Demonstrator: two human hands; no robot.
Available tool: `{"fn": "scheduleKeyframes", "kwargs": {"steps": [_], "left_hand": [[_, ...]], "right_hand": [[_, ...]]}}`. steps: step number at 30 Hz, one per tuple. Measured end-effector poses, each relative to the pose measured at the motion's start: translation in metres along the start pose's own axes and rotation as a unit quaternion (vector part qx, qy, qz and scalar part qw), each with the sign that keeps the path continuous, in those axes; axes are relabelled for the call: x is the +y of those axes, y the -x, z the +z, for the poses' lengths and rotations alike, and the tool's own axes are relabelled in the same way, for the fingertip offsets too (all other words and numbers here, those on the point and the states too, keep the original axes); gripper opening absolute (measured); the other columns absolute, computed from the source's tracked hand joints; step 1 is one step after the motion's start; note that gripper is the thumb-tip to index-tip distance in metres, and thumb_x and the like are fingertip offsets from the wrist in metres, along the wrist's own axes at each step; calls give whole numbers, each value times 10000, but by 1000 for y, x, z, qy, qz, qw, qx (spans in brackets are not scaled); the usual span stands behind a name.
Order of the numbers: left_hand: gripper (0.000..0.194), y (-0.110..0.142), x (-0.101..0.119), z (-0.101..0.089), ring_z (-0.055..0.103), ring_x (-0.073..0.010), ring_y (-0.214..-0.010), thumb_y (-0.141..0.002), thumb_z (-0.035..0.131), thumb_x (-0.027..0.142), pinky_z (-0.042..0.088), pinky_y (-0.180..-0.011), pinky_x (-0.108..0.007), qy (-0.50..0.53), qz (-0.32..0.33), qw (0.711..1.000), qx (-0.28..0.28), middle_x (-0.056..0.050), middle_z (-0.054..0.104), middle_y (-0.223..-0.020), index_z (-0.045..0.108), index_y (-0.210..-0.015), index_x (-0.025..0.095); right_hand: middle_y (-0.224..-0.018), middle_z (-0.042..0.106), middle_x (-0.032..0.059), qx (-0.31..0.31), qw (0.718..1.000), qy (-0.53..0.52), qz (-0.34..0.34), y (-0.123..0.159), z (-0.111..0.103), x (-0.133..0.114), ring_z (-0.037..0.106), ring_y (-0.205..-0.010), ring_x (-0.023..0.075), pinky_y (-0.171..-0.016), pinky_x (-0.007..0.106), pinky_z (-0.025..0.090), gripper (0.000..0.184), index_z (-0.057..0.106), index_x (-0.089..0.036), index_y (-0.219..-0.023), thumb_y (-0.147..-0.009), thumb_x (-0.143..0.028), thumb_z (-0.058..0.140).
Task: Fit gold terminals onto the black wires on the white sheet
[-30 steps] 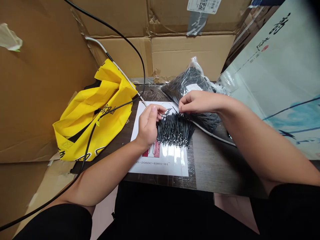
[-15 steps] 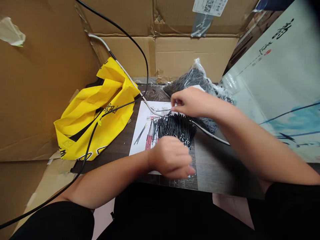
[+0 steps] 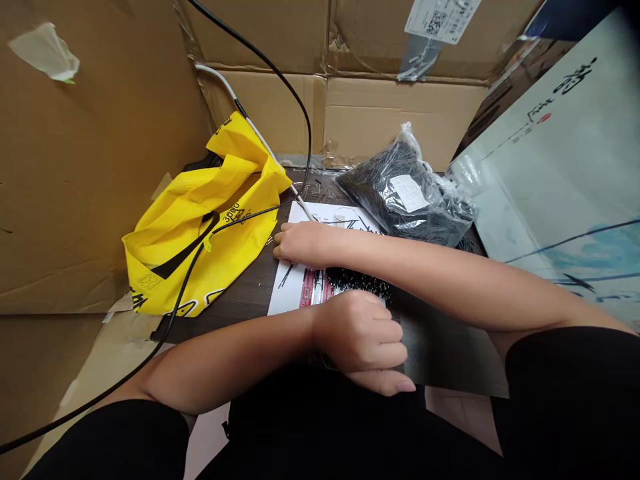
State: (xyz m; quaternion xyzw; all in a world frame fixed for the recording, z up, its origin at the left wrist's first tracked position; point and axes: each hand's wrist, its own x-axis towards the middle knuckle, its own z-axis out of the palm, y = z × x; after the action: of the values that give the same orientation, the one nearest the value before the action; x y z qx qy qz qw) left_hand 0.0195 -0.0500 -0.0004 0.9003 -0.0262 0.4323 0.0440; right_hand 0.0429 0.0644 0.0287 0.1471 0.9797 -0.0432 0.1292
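Note:
My left hand (image 3: 365,337) is a closed fist with the thumb alongside, above the table's near edge; its inner side is turned away, so anything in it is hidden. My right hand (image 3: 300,244) reaches across to the left edge of a white printed sheet (image 3: 281,301), fingers drawn together and pointing down; their tips are partly hidden. Close by lie tiny gold-coloured metal pieces (image 3: 270,241). A dense bundle of short black wires (image 3: 361,283) lies on the sheet, partly covered by my right forearm. A few loose black wires (image 3: 286,276) rest left of it.
A clear bag of black pieces (image 3: 380,190) stands behind the sheet. To the left is a yellow bag (image 3: 190,247), crossed by a black cable (image 3: 305,127). A white cable (image 3: 260,143) runs onto the sheet. Cardboard (image 3: 400,110) walls the back and left; a painted panel (image 3: 565,187) stands right.
My right hand has moved left and nearer, from behind the wire bundle to the sheet's left edge. My left fist has come slightly closer to me and rightward. The view has shifted slightly.

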Motion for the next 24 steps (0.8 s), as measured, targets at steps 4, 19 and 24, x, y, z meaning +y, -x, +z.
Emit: {"fn": "scheduleKeyframes", "kwargs": {"steps": [4, 19, 24], "left_hand": [[479, 2, -1, 1, 353, -123, -442, -871, 516, 546, 246, -454, -312, -4, -8, 1000, 6, 40, 385, -502, 407, -536, 221], [256, 6, -15, -18, 401, -120, -529, -841, 582, 383, 292, -552, -321, -148, -95, 981, 85, 40, 457, -525, 506, -656, 223], [277, 6, -26, -23, 607, -194, -924, -804, 614, 338, 462, -871, -389, -213, -255, 926, 181, -42, 688, -965, 578, -1055, 228]], "right_hand": [[-1011, 662, 99, 8, 1000, -7, -6, 1, -1, 1, 503, -918, 213, -639, 309, 286, 222, 678, -154, -963, -940, -133, 459], [-799, 696, 4, 158, 973, -152, 73, 81, -20, 15, 560, -741, 122, -718, 292, 353, 167, 693, -198, -826, -892, -157, 545], [-767, 688, -28, 243, 924, -240, 171, 145, -25, 21, 572, -646, 99, -624, 266, 414, 261, 683, -236, -1108, -848, -248, 664]]}}
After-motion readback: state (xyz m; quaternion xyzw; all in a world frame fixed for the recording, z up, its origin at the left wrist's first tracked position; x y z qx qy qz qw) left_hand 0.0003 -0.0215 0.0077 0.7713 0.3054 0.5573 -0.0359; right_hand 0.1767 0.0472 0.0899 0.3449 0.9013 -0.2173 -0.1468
